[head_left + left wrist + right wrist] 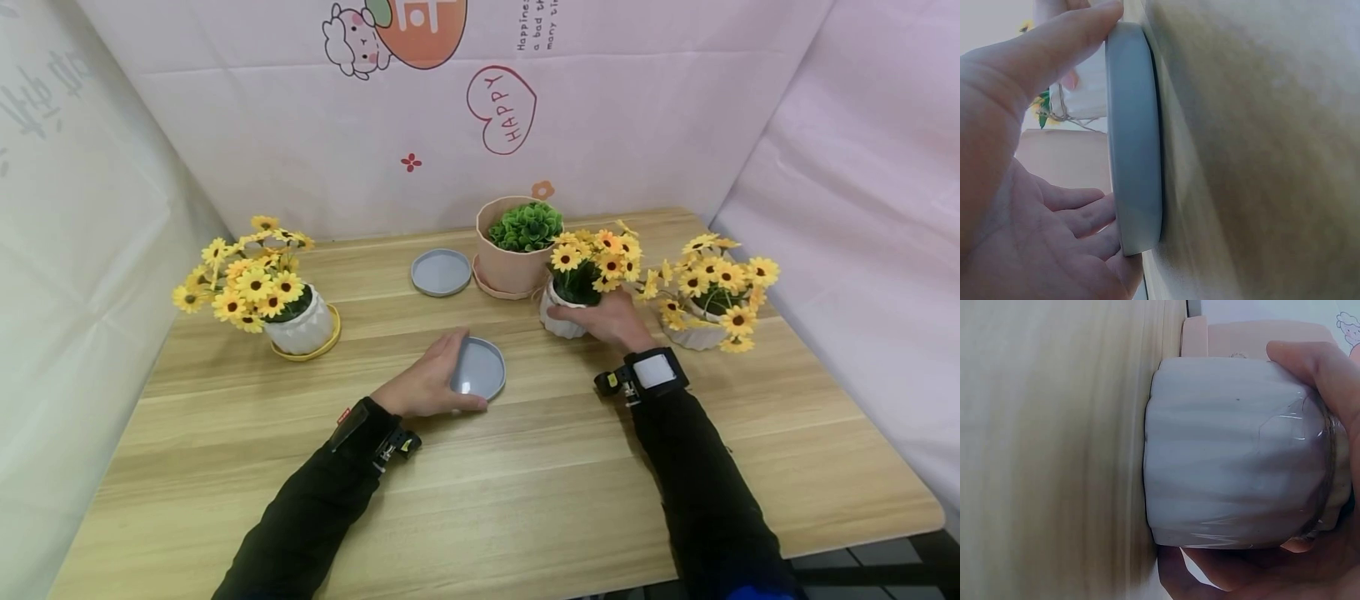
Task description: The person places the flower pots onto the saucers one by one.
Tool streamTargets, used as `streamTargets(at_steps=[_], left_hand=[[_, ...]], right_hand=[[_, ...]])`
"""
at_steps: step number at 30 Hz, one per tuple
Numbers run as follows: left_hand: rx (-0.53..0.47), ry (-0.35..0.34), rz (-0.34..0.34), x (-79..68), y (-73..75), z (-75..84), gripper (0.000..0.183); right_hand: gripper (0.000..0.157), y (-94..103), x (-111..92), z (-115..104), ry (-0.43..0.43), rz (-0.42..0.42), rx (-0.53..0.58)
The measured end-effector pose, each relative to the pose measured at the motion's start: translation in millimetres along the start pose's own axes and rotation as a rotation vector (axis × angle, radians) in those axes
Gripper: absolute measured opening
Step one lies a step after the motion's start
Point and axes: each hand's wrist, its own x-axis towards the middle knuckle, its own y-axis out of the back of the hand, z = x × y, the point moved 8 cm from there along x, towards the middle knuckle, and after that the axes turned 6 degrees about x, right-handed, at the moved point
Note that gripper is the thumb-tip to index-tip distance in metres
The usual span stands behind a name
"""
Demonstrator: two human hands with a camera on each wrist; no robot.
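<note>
Two at once: pinches the near grey saucer (483, 369) with left fingers (1088, 220) and grips the middle white flowerpot (1229, 453), farther right, with right fingers (1235, 565), perhaps risking a knock to the peach planter (512, 271) through leftward swinging.

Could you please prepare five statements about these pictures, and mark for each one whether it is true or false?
1. The left hand holds a grey saucer between thumb and fingers. True.
2. In the head view, a second grey saucer lies to the left of the pink pot. True.
3. The right hand grips the pink pot. False: it grips the middle white pot, which holds yellow flowers.
4. The leftmost white pot has no saucer under it. False: it stands on a yellow saucer.
5. The green plant is in the pink pot. True.
</note>
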Motion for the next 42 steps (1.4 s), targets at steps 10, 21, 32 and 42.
streamTargets(at_steps=[10,21,32,42], left_hand=[[-0.002,0.0,0.003,0.6,-0.3,-1.1,0.122],[-0.002,-0.001,0.008,0.2,0.3,0.1,0.122],[-0.002,-0.005,0.009,0.0,0.1,-0.1,0.122],[0.0,-0.004,0.008,0.3,-0.1,0.2,0.122]], right_hand=[[0.153,-6.6,-0.2,-2.2,-0.005,-0.017,-0.022],[0.138,-10.6,-1.7,-13.4,0.109,0.019,0.028],[0.138,-17.7,-3.5,-16.4,0.112,-0.01,0.001],[0.122,-19.7,-4.6,-23.3,0.205,0.015,0.021]])
